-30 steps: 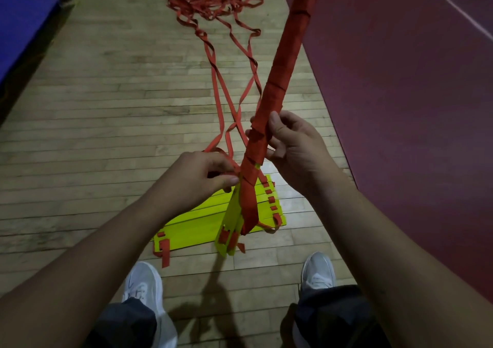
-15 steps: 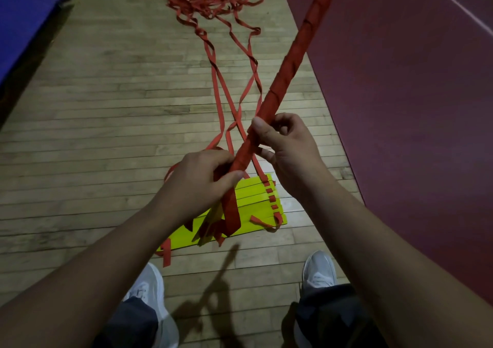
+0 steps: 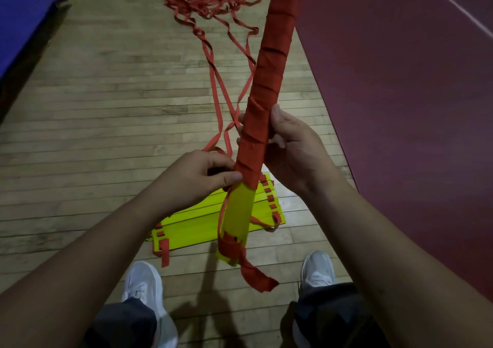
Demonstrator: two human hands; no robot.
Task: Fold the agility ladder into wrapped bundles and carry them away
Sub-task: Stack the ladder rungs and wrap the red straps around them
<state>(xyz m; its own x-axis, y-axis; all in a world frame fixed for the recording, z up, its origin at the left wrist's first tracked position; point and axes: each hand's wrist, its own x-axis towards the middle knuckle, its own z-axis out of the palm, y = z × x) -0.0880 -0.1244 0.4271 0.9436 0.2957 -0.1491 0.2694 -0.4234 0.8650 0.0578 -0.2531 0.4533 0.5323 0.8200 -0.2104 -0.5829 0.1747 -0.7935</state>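
Note:
I hold a long bundle of yellow rungs wrapped in red strap (image 3: 269, 65) nearly upright in front of me. My right hand (image 3: 290, 145) grips its wrapped middle, thumb on the near side. My left hand (image 3: 197, 179) pinches the strap at the lower edge of the wrapping, where bare yellow rung (image 3: 238, 211) shows. A loose red strap end (image 3: 256, 278) dangles from the bottom. On the floor below lies a flat stack of yellow rungs (image 3: 192, 230), its red straps (image 3: 218, 99) trailing away to a tangled pile (image 3: 208, 3).
The floor is pale wooden boards (image 3: 106, 107). A dark red mat or court area (image 3: 400, 107) fills the right side. A blue mat (image 3: 24, 9) edges the far left. My white shoes (image 3: 144, 286) stand just behind the rung stack.
The wrapped bundle has swung from a rightward tilt to nearly upright and come closer. Its bare yellow lower end now shows below my left hand, with a strap end hanging free.

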